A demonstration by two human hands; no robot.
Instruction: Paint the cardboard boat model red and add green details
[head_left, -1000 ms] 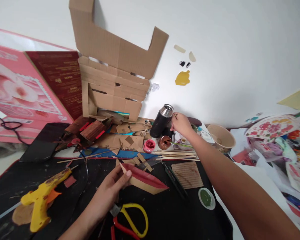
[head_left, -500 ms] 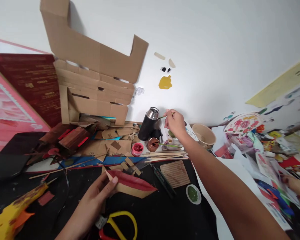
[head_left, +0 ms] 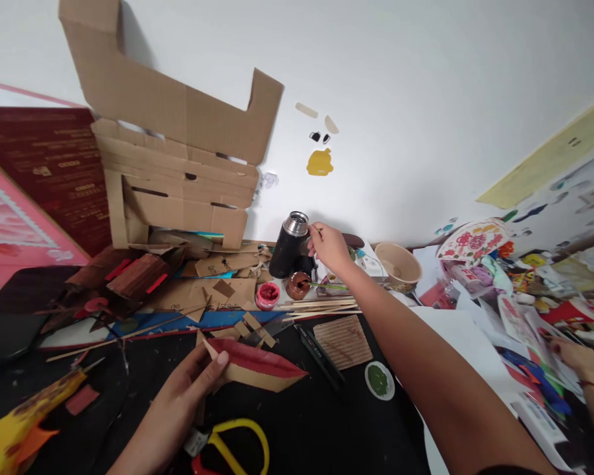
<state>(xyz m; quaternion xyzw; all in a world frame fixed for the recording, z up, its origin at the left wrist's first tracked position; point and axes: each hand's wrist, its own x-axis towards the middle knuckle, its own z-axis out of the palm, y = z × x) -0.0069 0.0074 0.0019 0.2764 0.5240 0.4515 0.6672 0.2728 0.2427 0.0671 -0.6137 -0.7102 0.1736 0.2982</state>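
My left hand pinches the left end of a boat-shaped cardboard piece, its inside painted red and its lower side bare. Past the jars, my right hand is closed on a thin paintbrush, now almost entirely hidden by the fingers. Those fingers are right beside a black thermos with an open steel mouth; whether they touch it I cannot tell. Below stand a jar of red paint and a jar of brown paint. A green-handled stick lies by the brown jar.
Yellow-handled scissors lie near my left wrist. A lid of green paint, corrugated cardboard and dark pens are on the black table. Wooden sticks, a beige bowl and cut cardboard lie beyond. Another person's hand is at right.
My right hand has moved down and left relative to the thermos, and the brush's thin shaft has gone out of sight. The left hand keeps its hold; the view has shifted slightly.
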